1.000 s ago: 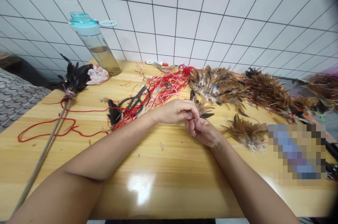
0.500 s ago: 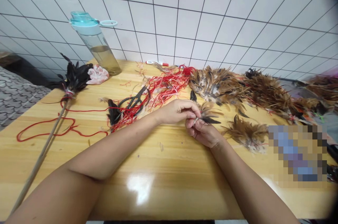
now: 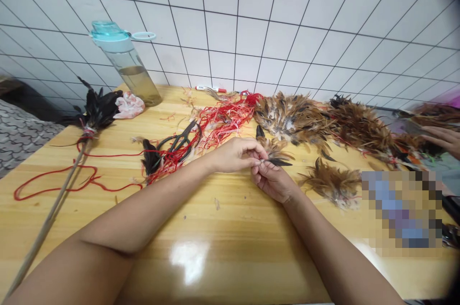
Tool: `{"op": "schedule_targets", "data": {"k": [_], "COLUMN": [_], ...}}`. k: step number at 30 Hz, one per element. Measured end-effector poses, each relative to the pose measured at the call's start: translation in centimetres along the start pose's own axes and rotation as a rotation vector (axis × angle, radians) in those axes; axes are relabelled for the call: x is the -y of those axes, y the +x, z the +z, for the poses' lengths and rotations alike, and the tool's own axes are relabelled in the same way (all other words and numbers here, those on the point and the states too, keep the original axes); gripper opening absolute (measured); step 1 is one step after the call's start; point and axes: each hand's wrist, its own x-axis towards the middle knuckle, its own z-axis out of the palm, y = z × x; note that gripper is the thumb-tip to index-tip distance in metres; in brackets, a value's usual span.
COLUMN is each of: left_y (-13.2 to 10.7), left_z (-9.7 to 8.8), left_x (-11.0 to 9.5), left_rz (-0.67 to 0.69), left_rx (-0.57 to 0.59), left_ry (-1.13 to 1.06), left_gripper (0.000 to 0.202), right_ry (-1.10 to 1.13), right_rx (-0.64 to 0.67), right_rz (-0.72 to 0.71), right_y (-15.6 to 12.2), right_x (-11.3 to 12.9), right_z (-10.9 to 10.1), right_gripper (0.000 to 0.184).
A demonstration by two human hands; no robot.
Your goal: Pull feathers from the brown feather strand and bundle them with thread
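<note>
Over the middle of the wooden table (image 3: 201, 218), my two hands meet at a small bunch of brown and black feathers (image 3: 280, 157). My right hand (image 3: 272, 181) pinches the quill ends, and the tips fan out to the right. My left hand (image 3: 237, 155) is closed, its thumb and fingertips pressed at the same quill ends; the exact grip is partly hidden. Left of my hands, black scissors (image 3: 178, 143) lie among red string (image 3: 224, 120). To the right lies a loose clump of brown feathers (image 3: 332, 181).
A stick with black feathers (image 3: 98, 108) bound at its top lies at left. Behind it stand a water bottle (image 3: 134, 75) and crumpled tissue (image 3: 129, 105). Feather bundles (image 3: 293, 115) line the tiled wall, near a red marker (image 3: 211, 89). Another person's hand (image 3: 445, 139) is at far right.
The view has shifted slightly. My fingers have moved a little at the quill ends, still holding the feathers. Another person's hand has come into view at the far right.
</note>
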Motion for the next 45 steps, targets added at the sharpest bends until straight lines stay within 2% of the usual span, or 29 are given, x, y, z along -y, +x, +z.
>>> {"op": "schedule_targets", "data": {"k": [4,10,14,18,21,25,28,30,33,35,39,45], "left_y": [0.0,0.0,-0.1,-0.1,0.1,0.2,0.1,0.1,0.1,0.3,0.4,0.5], "left_z": [0.1,0.1,0.1,0.2,0.6,1.0,0.9,0.6,0.1,-0.2,-0.2,0.0], "left_x": [-0.3,-0.9,-1.0,-0.7,-0.1,0.3,-0.2,-0.7,-1.4,-1.5,-1.3,-0.4], "left_rz": [0.000,0.049,0.007,-0.087,-0.103,-0.026,0.044,0.093,0.186,0.223,0.213,0.216], "left_rx": [-0.032,-0.038,-0.006,0.007,-0.064,-0.125,-0.102,-0.075,-0.044,-0.026,-0.030,-0.058], "left_ry": [0.035,0.244,0.060,-0.168,-0.216,-0.218,-0.127,0.016,0.253,0.335,0.395,0.374], "left_gripper": [0.014,0.017,0.020,0.018,0.015,0.012,0.011,0.013,0.016,0.018,0.017,0.011], "right_ry": [-0.007,-0.003,-0.011,-0.068,-0.114,-0.080,-0.040,-0.012,0.022,0.037,0.036,0.026], "right_rx": [0.003,-0.054,-0.069,0.008,0.103,0.229,0.272,0.277,0.297,0.297,0.262,0.221], "right_rz": [-0.024,-0.035,-0.053,-0.078,-0.085,-0.051,-0.004,0.017,0.029,0.036,0.043,0.063], "right_y": [-0.1,0.2,0.3,0.1,-0.2,-0.7,-0.9,-1.0,-1.0,-0.9,-0.9,-0.7], "right_x": [0.0,-0.2,-0.3,-0.1,0.4,1.1,1.3,1.4,1.3,1.3,1.3,1.0], "right_z": [0.2,0.4,0.5,0.6,0.6,0.7,0.6,0.5,0.4,0.4,0.6,0.6], "right_gripper": [0.028,0.032,0.032,0.030,0.031,0.035,0.044,0.047,0.046,0.044,0.047,0.050]}}
